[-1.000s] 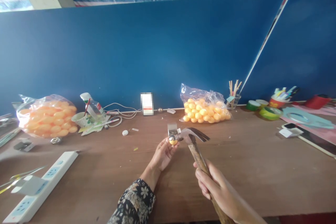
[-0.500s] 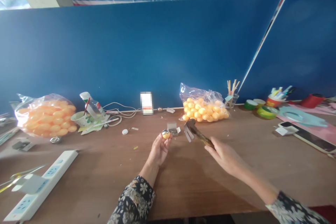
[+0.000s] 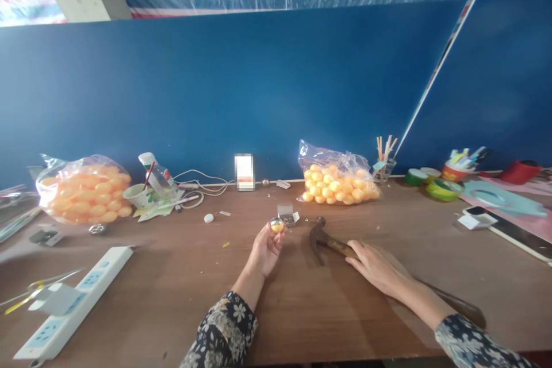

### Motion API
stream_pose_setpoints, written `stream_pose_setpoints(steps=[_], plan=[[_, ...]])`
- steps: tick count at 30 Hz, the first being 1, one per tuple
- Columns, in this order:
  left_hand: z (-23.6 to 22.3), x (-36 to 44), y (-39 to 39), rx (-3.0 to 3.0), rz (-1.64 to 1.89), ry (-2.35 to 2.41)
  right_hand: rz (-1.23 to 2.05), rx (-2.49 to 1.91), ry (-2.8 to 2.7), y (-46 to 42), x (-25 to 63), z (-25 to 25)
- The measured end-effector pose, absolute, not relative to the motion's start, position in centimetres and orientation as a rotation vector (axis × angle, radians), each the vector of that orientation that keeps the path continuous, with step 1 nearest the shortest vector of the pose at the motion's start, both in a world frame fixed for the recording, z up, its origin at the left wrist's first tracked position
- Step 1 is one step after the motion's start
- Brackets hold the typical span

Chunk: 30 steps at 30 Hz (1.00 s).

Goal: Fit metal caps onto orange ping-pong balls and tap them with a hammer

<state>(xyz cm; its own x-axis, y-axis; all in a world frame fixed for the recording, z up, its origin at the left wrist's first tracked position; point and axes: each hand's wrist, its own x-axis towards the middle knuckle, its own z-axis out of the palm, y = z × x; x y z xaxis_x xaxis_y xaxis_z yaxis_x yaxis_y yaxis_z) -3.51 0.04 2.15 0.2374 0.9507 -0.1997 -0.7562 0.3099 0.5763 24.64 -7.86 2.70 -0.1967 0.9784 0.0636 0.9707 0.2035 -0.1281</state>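
Observation:
My left hand (image 3: 264,250) pinches a small orange ball with a shiny metal piece on it (image 3: 276,225) just above the brown table (image 3: 172,293). A claw hammer (image 3: 321,238) lies flat on the table to its right, head toward the ball. My right hand (image 3: 376,267) rests over the hammer's wooden handle, fingers laid along it. A small open box of metal bits (image 3: 287,215) sits just beyond the ball.
Two clear bags of orange balls sit at the back, one on the left (image 3: 84,188) and one at the middle (image 3: 336,181). A white power strip (image 3: 73,302) lies front left. Bottle, paper cup, cables, tape rolls (image 3: 437,187) and a phone (image 3: 517,233) line the table.
The hammer, raised against the ball a second ago, has come down and now lies flat on the table under my right hand. My left hand keeps the ball in place.

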Motion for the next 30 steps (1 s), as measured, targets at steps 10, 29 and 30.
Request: stream_pose_setpoints(steps=[10,29,30], plan=[[1.7,-3.6,0.1,0.424,1.188,0.569,-0.126,-1.726,-2.378,-6.2,26.1,3.0],[2.4,-3.5,0.2,0.267,1.268,0.644,0.031,-1.646,-2.464,-0.2,17.6,9.1],[2.5,-3.5,0.2,0.263,1.263,0.650,0.020,-1.652,-2.516,0.4,16.4,9.2]])
